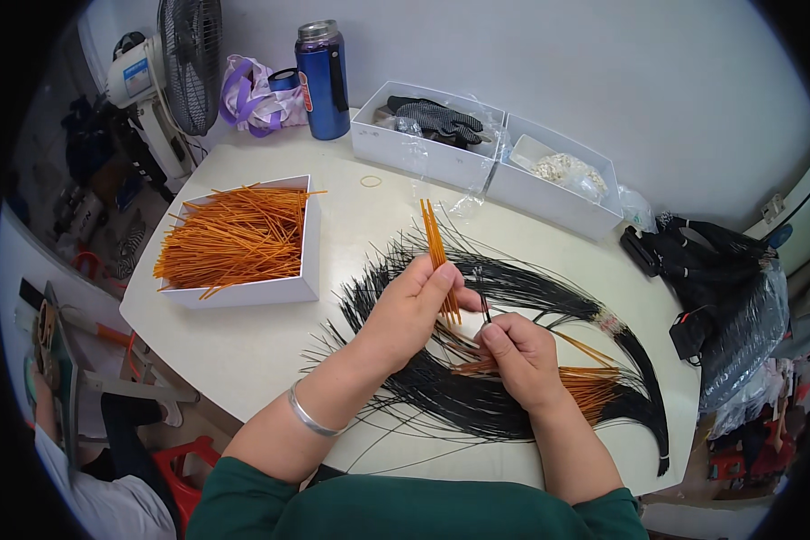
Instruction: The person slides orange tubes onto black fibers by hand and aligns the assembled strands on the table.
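Observation:
My left hand (405, 310) is closed around a small bunch of thin orange tubes (432, 232), which stand nearly upright above the table. Close beside it, my right hand (522, 355) pinches thin black wires (485, 309), their tips pointing up toward the orange tubes. Under both hands lies a big curved bundle of black wires (459, 400), its loose ends fanned out at the left. Another bundled length (531, 286) arcs behind the hands and is tied at the right. Orange tubes (588, 391) surround part of the nearer wires, right of my right hand.
A white box (311, 261) heaped with orange tubes stands at the left of the table (234, 351). Two white boxes (423, 157) line the wall, with a glove (436, 121) in one. A blue flask (322, 85), a fan (189, 63) and black bags (720, 270) surround the table. Someone sits at lower left.

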Tool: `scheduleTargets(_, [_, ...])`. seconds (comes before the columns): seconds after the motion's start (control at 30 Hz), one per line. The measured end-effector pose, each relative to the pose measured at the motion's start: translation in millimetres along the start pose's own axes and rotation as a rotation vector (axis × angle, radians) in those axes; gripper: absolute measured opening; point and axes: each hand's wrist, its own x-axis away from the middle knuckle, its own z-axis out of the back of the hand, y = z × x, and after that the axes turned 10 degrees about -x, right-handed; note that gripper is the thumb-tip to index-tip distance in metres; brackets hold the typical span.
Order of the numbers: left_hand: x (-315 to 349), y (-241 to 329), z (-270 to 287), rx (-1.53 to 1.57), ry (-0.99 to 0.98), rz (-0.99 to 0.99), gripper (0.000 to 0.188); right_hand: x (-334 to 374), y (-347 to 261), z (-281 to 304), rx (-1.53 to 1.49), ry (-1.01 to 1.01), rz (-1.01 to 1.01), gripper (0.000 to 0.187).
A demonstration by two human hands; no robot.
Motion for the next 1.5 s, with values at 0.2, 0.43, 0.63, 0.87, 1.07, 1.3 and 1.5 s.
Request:
scheduleTargets(0.2, [-6,2,13,-0.05,0.095,0.029,0.025,2,2,6,-0.154,0.022,-0.117,0.019])
scheduleTargets(0.43, [-5,4,17,0.335,0.002,0.188,0.022,1,1,4,-0.11,-0.033,-0.101,0.019])
scheduleTargets(0.63, [-6,10,20,0.217,0.072,0.153,0.024,2,-2,6,-0.104,-0.054,-0.123,0.019])
scheduleTargets(0.87, [-7,17,23,0.136,0.188,0.139,0.027,2,-3,7,-0.144,-0.088,-0.152,0.02])
scheduleTargets(1.07, [-7,20,21,0.125,0.225,0.123,0.026,3,-6,7,-0.129,-0.094,-0.184,0.021])
scheduleTargets(1.3, [-8,17,23,0.125,0.204,0.101,0.026,2,-6,6,-0.093,-0.116,-0.154,0.021])
scheduleTargets(1.5, [-8,17,22,0.144,0.203,0.108,0.026,3,-7,6,-0.127,-0.116,-0.177,0.021])
